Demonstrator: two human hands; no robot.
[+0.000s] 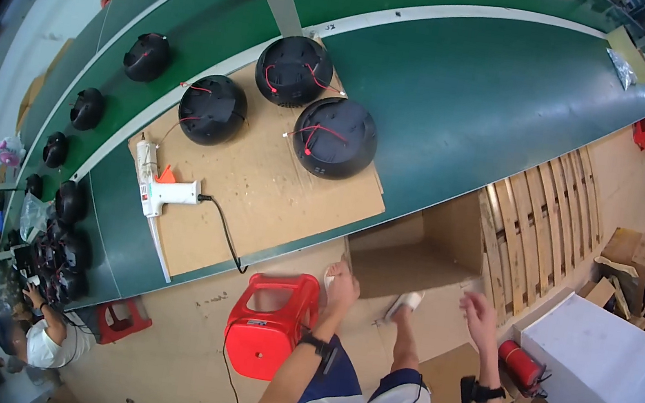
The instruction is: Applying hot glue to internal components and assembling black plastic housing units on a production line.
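Note:
My left hand hangs over the floor beside the red plastic stool, close to the near left corner of an open cardboard box. Its fingers look curled in, and I see nothing in them. My right hand is raised in the air past the box's right side, its fingers loosely bent and apart, holding nothing. On the green bench, a cardboard sheet bears three round black housings with red wires. A white glue gun with an orange trigger lies at the sheet's left, its cord hanging off the edge.
A wooden pallet lies right of the box. Beyond it are a white cabinet and a red fire extinguisher. More black housings stand along the green conveyor. A co-worker sits at far left near another red stool.

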